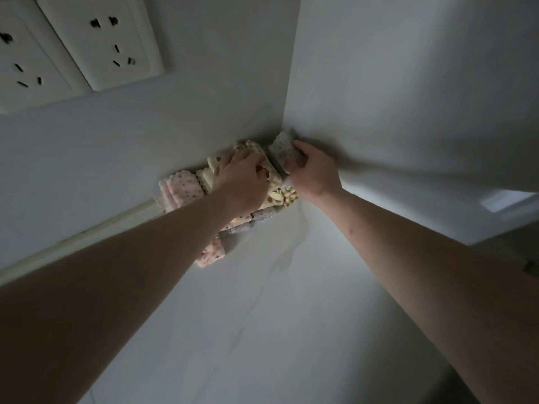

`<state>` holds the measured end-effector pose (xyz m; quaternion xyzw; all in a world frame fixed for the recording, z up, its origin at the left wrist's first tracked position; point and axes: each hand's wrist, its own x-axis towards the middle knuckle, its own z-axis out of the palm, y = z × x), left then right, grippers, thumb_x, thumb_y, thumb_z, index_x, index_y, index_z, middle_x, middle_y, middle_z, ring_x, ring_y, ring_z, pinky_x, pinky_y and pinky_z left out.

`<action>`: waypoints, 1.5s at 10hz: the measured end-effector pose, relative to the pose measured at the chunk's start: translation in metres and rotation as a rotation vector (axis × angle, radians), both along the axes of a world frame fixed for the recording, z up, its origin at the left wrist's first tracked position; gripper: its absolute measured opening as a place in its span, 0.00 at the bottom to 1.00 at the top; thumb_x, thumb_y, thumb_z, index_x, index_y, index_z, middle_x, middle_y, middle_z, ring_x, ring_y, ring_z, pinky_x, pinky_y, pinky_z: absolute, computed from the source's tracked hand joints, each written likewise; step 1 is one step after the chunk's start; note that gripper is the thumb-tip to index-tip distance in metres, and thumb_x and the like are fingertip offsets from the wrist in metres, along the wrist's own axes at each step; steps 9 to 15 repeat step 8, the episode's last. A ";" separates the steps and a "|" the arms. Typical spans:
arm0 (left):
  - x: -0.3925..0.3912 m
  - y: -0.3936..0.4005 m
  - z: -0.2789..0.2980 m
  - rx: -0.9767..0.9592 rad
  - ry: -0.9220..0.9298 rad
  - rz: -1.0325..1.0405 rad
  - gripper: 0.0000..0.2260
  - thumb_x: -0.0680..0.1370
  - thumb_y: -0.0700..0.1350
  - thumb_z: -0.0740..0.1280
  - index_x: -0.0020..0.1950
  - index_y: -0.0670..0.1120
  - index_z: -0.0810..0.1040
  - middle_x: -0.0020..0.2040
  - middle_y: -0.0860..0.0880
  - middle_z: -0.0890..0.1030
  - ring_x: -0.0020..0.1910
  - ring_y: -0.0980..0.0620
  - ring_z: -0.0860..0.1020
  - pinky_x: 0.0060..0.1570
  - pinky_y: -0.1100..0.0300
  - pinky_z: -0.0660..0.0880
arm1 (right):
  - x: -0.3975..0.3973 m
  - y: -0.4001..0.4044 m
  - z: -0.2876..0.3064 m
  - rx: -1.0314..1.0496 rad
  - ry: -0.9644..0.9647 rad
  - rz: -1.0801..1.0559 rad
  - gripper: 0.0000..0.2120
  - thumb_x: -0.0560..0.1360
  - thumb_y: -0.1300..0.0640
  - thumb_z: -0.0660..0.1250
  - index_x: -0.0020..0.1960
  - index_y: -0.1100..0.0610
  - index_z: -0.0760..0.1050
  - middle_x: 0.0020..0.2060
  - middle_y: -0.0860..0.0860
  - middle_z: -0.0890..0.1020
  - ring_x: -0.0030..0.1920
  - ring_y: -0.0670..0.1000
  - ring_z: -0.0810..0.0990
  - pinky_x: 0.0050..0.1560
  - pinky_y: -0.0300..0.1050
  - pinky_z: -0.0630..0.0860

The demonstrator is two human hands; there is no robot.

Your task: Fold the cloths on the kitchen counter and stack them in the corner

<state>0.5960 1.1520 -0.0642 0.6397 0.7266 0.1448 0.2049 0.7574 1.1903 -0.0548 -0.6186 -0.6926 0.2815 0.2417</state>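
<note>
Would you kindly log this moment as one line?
left hand: on cloth pile | right hand: grips grey cloth | corner

Both bare arms reach toward twelve o'clock into the counter (262,316) corner. The left hand (242,182) presses on a row of folded patterned cloths (183,189), while the right hand (313,170) grips a grey dotted cloth (281,148) against the wall. Two white wall sockets (96,39) sit at ten o'clock.
</note>
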 end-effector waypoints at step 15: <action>-0.060 -0.135 -0.024 -0.167 -0.894 0.705 0.38 0.74 0.67 0.67 0.78 0.51 0.64 0.69 0.50 0.75 0.66 0.45 0.75 0.71 0.41 0.69 | 0.002 -0.095 -0.002 0.006 0.048 -0.064 0.33 0.80 0.49 0.67 0.81 0.52 0.59 0.78 0.57 0.64 0.76 0.59 0.66 0.75 0.54 0.66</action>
